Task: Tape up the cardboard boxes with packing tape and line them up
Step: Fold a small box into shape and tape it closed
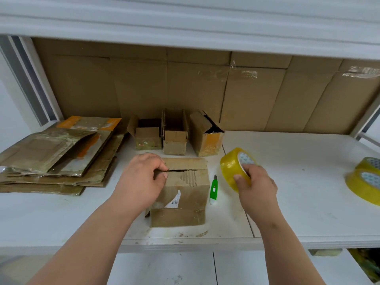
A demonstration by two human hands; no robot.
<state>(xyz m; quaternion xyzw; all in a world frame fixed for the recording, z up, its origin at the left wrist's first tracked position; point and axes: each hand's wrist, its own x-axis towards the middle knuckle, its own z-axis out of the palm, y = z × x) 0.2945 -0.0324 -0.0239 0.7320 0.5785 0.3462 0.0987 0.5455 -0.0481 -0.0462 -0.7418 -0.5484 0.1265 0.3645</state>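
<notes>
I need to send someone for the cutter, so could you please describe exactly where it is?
On the white shelf, find the closed cardboard box under the left hand. The utility knife lies just right of it, the only green and white thing there.

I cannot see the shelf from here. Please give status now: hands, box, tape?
Left hand pinching flap seam of front box. Right hand gripping tape roll, lifted. Seam untaped. Green cutter beside box, not blocking.

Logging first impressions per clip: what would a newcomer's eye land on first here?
Probably the bright yellow tape roll gripped in the right hand, right of centre. Next, the left hand holding the flaps of the cardboard box at the shelf's front, with a green utility knife lying beside it.
</notes>
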